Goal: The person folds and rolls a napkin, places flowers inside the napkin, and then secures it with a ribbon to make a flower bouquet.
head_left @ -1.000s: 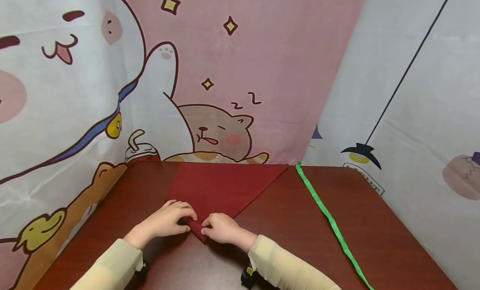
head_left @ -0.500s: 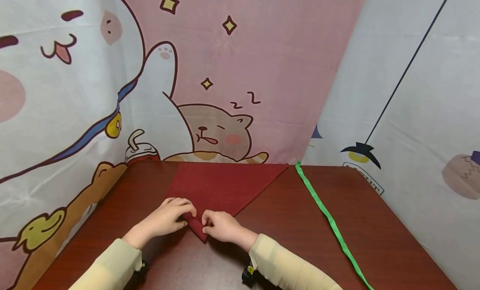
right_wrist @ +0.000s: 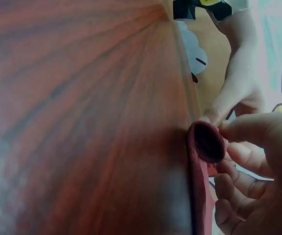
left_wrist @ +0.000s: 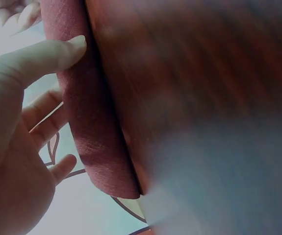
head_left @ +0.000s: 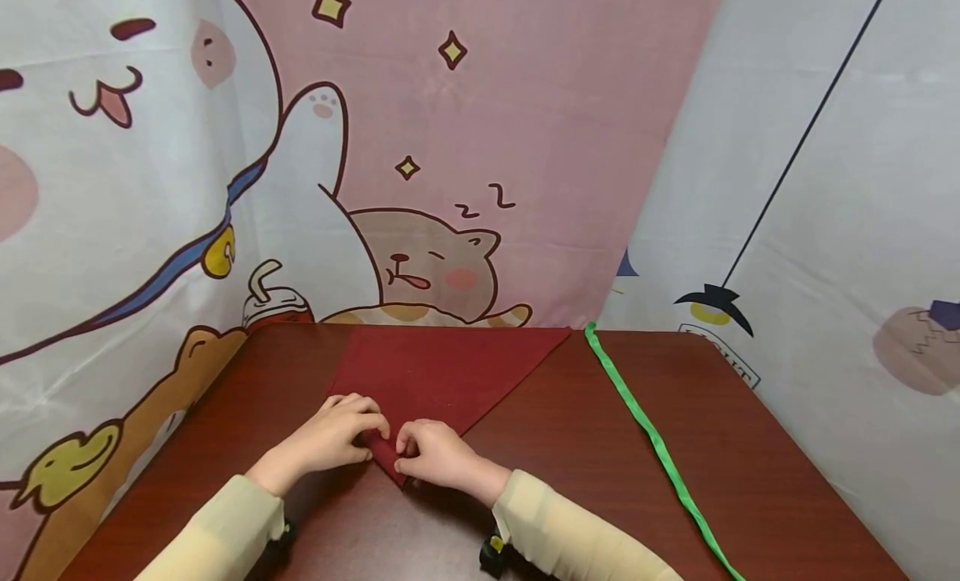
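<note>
A dark red cloth (head_left: 450, 364) lies on the table, its near left edge turned into a narrow roll (head_left: 385, 458). My left hand (head_left: 330, 435) holds the left part of this roll, thumb on the near side and fingertips over the top. Close beside it, my right hand (head_left: 438, 456) pinches the roll near its right end. In the left wrist view the thumb presses the rolled cloth (left_wrist: 94, 127), with other fingers behind it. The right wrist view looks into the roll's hollow end (right_wrist: 208, 142), where my right thumb and fingers touch its side.
A long green ribbon (head_left: 652, 435) runs down the right side of the brown table (head_left: 585, 498). Behind the table's far edge hangs a cartoon-printed backdrop (head_left: 555, 147). Pale yellow sleeves (head_left: 570, 523) cover both forearms.
The head view has turned slightly, so the scene sits a little further left. Both hands stay on the cloth roll, with only small finger movements along it.
</note>
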`<move>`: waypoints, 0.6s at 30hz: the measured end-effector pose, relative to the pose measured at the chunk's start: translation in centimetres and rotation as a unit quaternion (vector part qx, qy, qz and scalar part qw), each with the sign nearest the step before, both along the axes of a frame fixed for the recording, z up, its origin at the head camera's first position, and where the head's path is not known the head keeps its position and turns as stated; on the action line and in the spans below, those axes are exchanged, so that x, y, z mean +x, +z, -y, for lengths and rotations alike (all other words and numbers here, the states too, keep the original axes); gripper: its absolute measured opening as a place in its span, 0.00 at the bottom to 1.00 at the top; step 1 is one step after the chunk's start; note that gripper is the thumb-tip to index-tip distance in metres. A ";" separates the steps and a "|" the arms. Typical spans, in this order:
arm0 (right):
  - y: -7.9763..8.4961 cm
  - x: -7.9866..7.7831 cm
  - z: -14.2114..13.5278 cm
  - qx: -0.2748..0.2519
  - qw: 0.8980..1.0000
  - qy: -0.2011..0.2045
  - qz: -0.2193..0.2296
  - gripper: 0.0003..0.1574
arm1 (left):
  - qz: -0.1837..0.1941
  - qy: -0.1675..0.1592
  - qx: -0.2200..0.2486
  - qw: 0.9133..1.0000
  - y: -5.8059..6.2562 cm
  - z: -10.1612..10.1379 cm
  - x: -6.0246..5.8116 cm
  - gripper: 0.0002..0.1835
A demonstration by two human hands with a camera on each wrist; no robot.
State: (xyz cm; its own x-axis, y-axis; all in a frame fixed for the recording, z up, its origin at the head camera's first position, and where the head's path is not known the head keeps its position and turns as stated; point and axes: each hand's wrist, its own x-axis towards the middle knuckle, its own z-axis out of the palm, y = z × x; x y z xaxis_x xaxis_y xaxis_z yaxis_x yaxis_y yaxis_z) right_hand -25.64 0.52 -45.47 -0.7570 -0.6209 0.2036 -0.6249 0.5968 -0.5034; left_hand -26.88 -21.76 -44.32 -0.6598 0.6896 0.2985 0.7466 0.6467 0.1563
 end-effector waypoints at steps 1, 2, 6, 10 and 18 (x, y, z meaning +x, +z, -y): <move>0.0 0.0 0.1 0.002 1.000 0.006 -0.006 0.11 | -0.001 -0.002 -0.002 1.000 0.0 0.0 0.0 0.18; 0.0 0.0 0.2 0.006 1.000 0.010 -0.013 0.11 | -0.003 -0.003 -0.004 1.000 0.0 -0.1 0.0 0.17; -0.1 0.0 0.5 0.022 0.999 0.012 -0.043 0.11 | 0.001 -0.002 -0.011 1.000 0.1 -0.1 -0.1 0.15; 0.1 0.1 0.7 0.026 0.998 0.013 -0.053 0.12 | 0.018 0.004 -0.020 1.000 0.3 -0.2 -0.2 0.12; 0.2 0.3 0.9 0.039 0.998 0.022 -0.052 0.16 | 0.020 0.009 -0.029 0.999 0.2 -0.7 -0.7 0.10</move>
